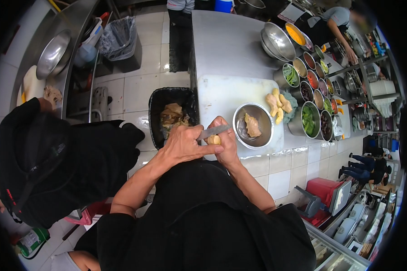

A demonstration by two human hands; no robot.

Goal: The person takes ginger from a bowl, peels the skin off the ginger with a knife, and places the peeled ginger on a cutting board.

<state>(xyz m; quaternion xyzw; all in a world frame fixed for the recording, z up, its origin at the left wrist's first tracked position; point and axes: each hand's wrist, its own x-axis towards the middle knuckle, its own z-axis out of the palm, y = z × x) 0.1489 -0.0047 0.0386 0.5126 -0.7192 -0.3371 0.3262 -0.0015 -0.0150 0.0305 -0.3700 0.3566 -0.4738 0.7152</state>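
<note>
My left hand (182, 142) is closed around a knife (215, 131), its blade pointing right across the fingers of my other hand. A small pale piece of ginger (214, 139) sits under the blade, gripped by my right hand (226, 143), with my left thumb against it. Just right of my hands, a steel bowl (268, 139) on the white cutting board (212, 97) holds pale, knobbly ginger (253, 126). Several more ginger pieces (274, 103) lie on the board beyond the bowl. The knife handle is hidden in my left hand.
Below the board's left edge stands a black-lined bin (154, 106) with brown scraps. Steel containers of cut vegetables (308, 119) crowd the right, below stacked bowls (276, 40). A person in black (36, 158) is close on my left; another (337, 20) works across the counter.
</note>
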